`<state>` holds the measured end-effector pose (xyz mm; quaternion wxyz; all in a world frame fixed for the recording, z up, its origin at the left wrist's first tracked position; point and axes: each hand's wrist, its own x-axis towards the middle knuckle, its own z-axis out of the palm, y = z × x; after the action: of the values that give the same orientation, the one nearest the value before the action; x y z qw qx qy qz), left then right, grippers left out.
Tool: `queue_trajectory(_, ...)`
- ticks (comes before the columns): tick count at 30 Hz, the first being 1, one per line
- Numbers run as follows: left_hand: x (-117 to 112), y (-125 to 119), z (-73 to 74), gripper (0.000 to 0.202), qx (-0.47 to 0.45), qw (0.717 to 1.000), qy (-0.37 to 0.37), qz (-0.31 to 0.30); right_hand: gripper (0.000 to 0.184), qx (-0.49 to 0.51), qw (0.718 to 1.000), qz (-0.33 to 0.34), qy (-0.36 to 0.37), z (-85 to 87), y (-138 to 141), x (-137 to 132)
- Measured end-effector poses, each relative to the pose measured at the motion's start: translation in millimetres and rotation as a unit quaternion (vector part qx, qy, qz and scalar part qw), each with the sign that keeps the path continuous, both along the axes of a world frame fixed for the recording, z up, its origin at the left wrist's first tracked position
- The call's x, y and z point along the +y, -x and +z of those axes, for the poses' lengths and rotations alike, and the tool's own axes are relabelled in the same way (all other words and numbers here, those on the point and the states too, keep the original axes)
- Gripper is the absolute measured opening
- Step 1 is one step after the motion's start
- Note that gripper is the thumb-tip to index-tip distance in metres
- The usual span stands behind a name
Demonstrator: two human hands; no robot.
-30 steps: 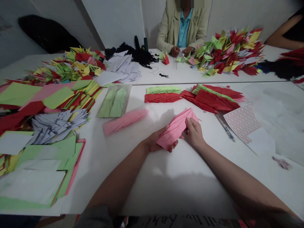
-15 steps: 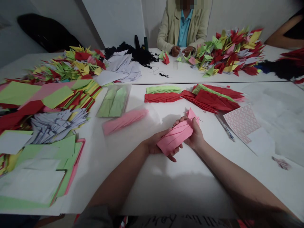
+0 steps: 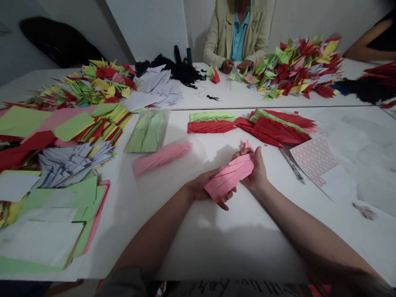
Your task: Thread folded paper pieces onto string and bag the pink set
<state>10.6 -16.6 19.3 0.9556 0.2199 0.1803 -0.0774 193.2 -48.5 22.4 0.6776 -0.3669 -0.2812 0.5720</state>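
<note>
- Pink pleated paper strip point(image 3: 230, 175): folded lengthwise into overlapping pleats; positioned diagonally between both hands, above the white table point(image 3: 235, 247). A pointed paper tip point(image 3: 247, 144) projects at the upper end.
- Left hand point(image 3: 206, 185): palm beneath the strip's lower end; fingers point(image 3: 225, 203) curled closely around its edge, holding it.
- Right hand point(image 3: 252, 171): cupped around the strip's upper end; fingers point(image 3: 244, 152) closed over the pleats, holding it.
- Second pink pleated strip point(image 3: 161, 159): lies flat on the table, left of the hands and just apart from them.
- Green folded paper point(image 3: 147, 131): inside a clear plastic sleeve point(image 3: 165, 123), farther left and ahead.
- Red pleated strips point(image 3: 212, 128) and green pleated strips point(image 3: 213, 117): stacked ahead of the hands.
- Label sheet point(image 3: 314, 160): pink-outlined labels, right of the hands, beside a pen point(image 3: 292, 167).
- Coloured paper stacks point(image 3: 71, 126): along the table's left side.
- Co-worker's hands point(image 3: 236, 66): at the far table, beside a heap of folded paper pieces point(image 3: 297, 68).
</note>
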Motion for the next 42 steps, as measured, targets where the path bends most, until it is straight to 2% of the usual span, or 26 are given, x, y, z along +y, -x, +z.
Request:
queue_trajectory(8, 1.1, -0.8, -4.5, 0.083, -0.024, 0.999, -0.038, -0.016, 0.047, -0.015, 0.999, 0.026, -0.012, -1.4, 9.2, -4.9)
queue_trajectory(19, -0.6, 0.2, -9.8, 0.098, -0.047, 0.995, -0.085, 0.02, 0.034, 0.049, 0.997, 0.056, -0.035, -7.4, 6.7, -6.7)
queue_trajectory(25, 0.6, 0.5, -9.4, 0.094, -0.029, 0.995, -0.095, 0.028, 0.017, 0.065, 0.992, 0.106, -0.026, -2.7, 7.8, -10.0)
queue_trajectory(33, 0.2, 0.9, -5.5, 0.092, -0.019, 0.994, -0.099, 0.036, 0.015, 0.043, 0.992, 0.118, -0.022, -1.7, 7.3, -10.6)
queue_trajectory(36, 2.1, 1.8, -3.2, 0.097, -0.041, 0.995, -0.076, 0.056, 0.014, 0.042, 0.995, 0.09, -0.017, -3.1, 5.9, -8.2)
queue_trajectory(39, 5.8, 3.4, -1.6, 0.105, -0.061, 0.989, -0.072, 0.11, 0.012, 0.039, 0.998, 0.03, -0.027, -4.2, 2.0, -3.0)
queue_trajectory(40, 6.8, 3.9, -1.4, 0.103, -0.062, 0.986, -0.081, 0.131, 0.012, 0.036, 0.999, 0.011, -0.033, -4.4, 0.2, -0.9)
queue_trajectory(42, 7.7, 4.3, -1.1, 0.086, -0.048, 0.979, -0.116, 0.163, 0.009, 0.027, 0.999, -0.019, -0.042, -4.7, -3.8, 2.7)
